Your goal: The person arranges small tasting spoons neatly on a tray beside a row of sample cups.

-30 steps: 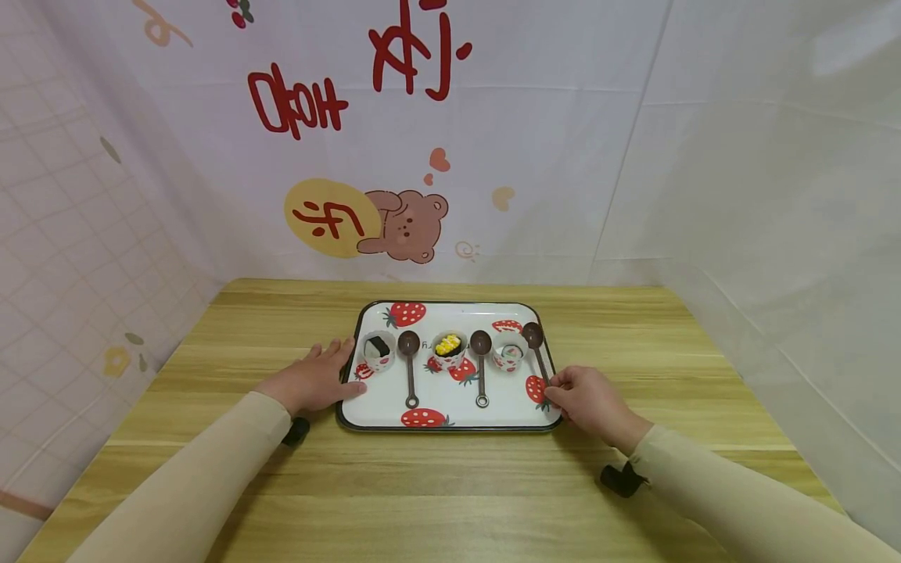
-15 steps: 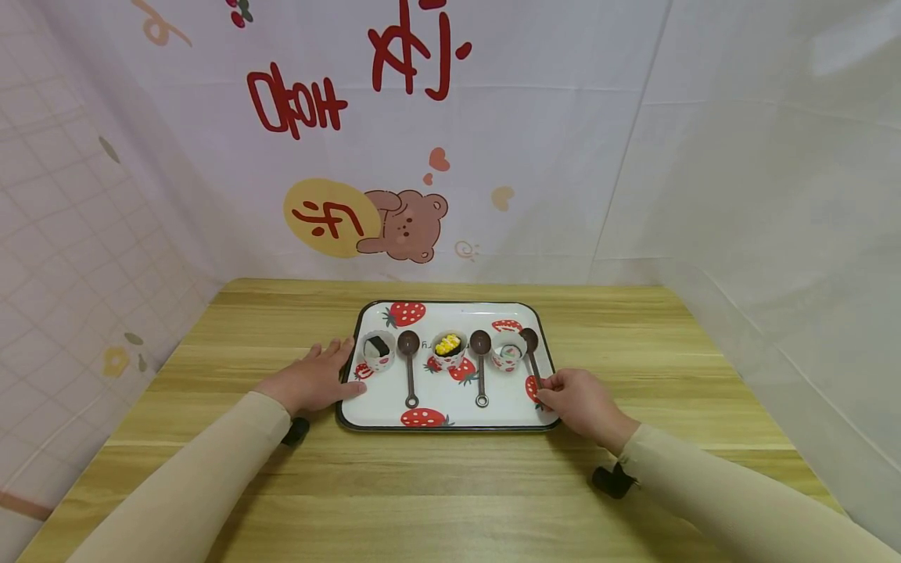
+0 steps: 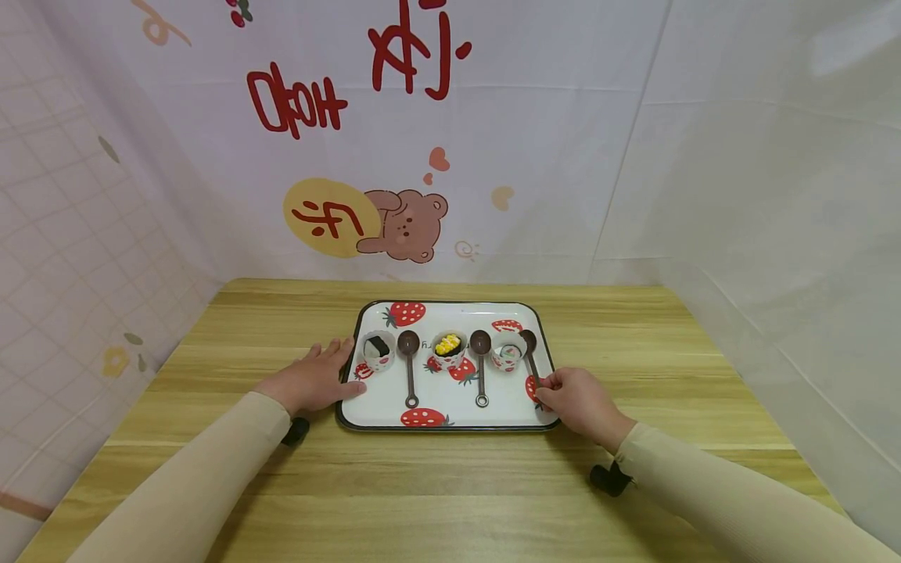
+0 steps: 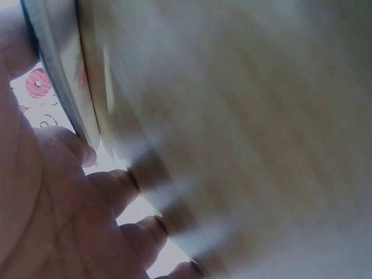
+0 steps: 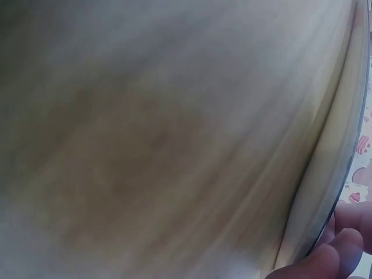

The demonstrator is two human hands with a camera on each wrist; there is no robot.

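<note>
In the head view my right hand pinches the lower end of a brown spoon at the right side of a white strawberry-print tray. The spoon's bowl lies just right of a small cup holding a white roll-like piece. My left hand rests at the tray's left edge, thumb over the rim and fingers spread along the outside. Close to it stands a cup with a black-and-white rice-ball-like piece. The left wrist view has the fingers touching the table; the right one catches only fingertips by the rim.
A middle cup holds a yellow-topped sushi-like piece. Two more brown spoons, a left one and a middle one, lie between the cups. The tray sits on a wooden table, with a printed curtain behind.
My right hand has shifted slightly left with the spoon, bringing it from the tray's right rim to close beside the right cup. The left hand has stayed in place.
</note>
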